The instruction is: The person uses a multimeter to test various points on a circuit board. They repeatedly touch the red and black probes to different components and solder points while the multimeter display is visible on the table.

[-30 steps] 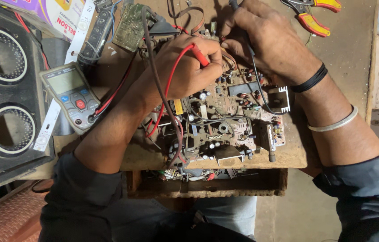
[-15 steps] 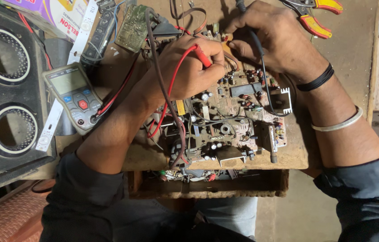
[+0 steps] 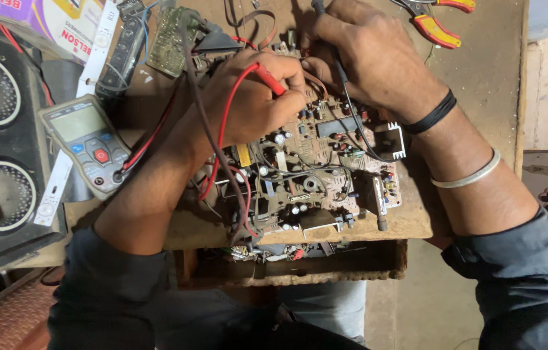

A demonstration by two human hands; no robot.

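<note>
Two probes on board [image 3: 313, 181], mid-worktop [image 3: 416, 223]. Left hand [image 3: 251, 97] fingers pinched shut on red probe [image 3: 268, 79]; right hand [image 3: 368, 55], at 1 o'clock, closed round black probe [image 3: 318, 8]. Judgement: keep tips steady, touching one joint each, leads clear. Meter [image 3: 86, 142] at 9 o'clock.

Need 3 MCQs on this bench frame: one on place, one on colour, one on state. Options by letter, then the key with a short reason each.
1. Where does the multimeter lie relative to the circuit board?
A. left of it
B. right of it
C. on top of it

2. What colour is the probe in the left hand?
A. yellow
B. red
C. blue

3. What state is the right hand in?
A. flat and empty
B. holding pliers
C. shut on a black probe

Key: 1 A, the meter sits by the speaker, left of the board. 2 B, red tip and lead. 3 C, its fingers wrap the black probe; the pliers lie untouched.
</note>
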